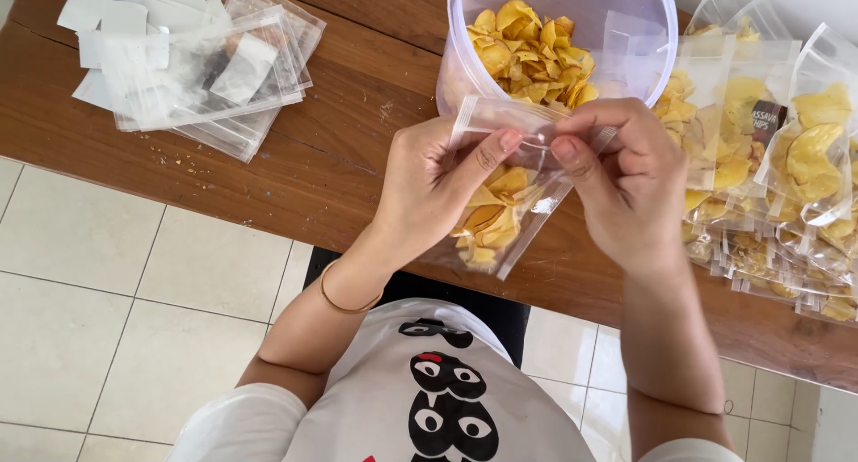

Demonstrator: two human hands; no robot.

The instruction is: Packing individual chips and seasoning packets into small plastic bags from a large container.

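My left hand and my right hand both pinch the top edge of a small clear plastic bag partly filled with yellow chips. The bag hangs tilted above the front edge of the wooden table. My thumbs press along its open mouth. Just behind the bag stands a large clear round tub holding more yellow chips.
A pile of empty clear bags and white paper slips lies at the table's far left. Several filled chip bags are stacked at the right. Pale floor tiles lie below the table edge.
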